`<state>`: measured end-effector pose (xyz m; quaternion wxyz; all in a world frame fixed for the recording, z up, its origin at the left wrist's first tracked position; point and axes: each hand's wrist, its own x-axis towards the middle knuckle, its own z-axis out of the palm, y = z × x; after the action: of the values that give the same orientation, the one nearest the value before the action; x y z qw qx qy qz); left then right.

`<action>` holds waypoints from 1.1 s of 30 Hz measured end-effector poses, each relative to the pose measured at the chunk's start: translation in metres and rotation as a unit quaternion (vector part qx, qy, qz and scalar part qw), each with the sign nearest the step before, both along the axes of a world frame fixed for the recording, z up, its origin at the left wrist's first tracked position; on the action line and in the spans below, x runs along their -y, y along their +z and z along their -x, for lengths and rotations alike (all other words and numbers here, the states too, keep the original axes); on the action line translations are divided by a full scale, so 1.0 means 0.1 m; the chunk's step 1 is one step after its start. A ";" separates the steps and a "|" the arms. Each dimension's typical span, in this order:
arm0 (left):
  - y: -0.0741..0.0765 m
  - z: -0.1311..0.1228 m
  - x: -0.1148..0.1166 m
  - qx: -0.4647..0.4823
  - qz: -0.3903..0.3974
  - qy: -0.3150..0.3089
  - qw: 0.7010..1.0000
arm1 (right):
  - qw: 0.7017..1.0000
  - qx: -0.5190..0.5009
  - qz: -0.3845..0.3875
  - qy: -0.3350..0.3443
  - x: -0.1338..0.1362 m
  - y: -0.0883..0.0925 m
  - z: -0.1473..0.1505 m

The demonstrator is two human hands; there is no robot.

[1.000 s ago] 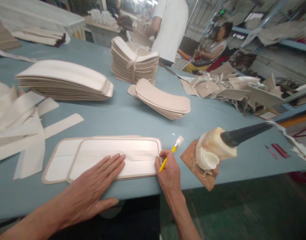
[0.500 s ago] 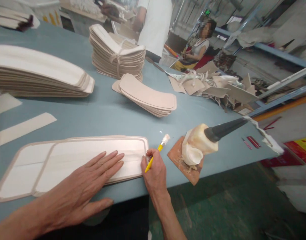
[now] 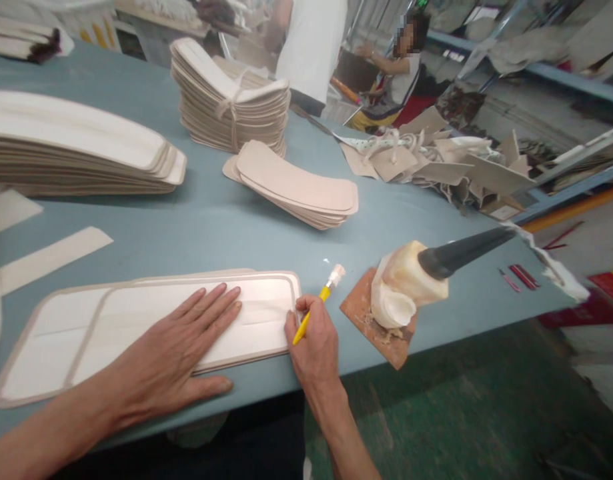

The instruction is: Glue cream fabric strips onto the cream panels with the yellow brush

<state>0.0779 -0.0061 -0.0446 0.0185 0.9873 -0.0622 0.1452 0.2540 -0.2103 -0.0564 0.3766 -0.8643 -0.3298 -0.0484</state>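
Observation:
Near the table's front edge lies a low stack of long white panels with beige borders (image 3: 256,319). My left hand (image 3: 186,347) rests flat on the top panel, its fingers stretched out and the thumb over the near edge. At the right end of that panel, my right hand (image 3: 313,340) is closed around a yellow brush (image 3: 302,327). The brush's pale, coated bristles point up and away, and my fingertips are at the panel's edge. To the right of this hand a pale, glue-crusted bottle with a dark nozzle (image 3: 409,280) leans on a brown board (image 3: 359,307).
Beyond the panels are a curved beige stack (image 3: 301,190), a tied stack (image 3: 231,110) and a tall stack (image 3: 76,147). Loose strips (image 3: 56,257) lie left. Scraps (image 3: 431,160) pile up at the far right. Two people (image 3: 311,47) (image 3: 403,67) are behind the blue-grey table (image 3: 176,233).
The view has shifted slightly, moving the bottle and board rightward in the picture. My hands keep nearly the same pose on the panel. The seated person in the background has raised an arm.

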 end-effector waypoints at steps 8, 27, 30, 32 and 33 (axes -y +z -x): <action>0.01 -0.23 0.11 -0.056 0.028 -0.026 0.998 | 1.000 0.012 0.003 0.000 0.00 0.00 0.01; 0.04 -0.53 0.25 -0.056 0.063 -0.100 0.991 | 1.000 0.016 -0.017 0.017 0.03 0.05 0.01; 0.06 -0.55 0.25 -0.061 0.073 -0.100 0.990 | 0.999 0.011 -0.030 0.028 0.06 0.05 0.00; 0.07 -0.57 0.26 -0.075 0.076 -0.098 0.990 | 0.999 0.010 -0.035 0.031 0.08 0.04 0.00; 0.08 -0.59 0.27 -0.083 0.075 -0.096 0.989 | 0.999 0.010 -0.037 0.031 0.08 0.04 0.00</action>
<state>0.1364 -0.0327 -0.0369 0.1120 0.9811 -0.1440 0.0646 0.2542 -0.2186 -0.0520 0.4058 -0.8387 -0.3585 -0.0577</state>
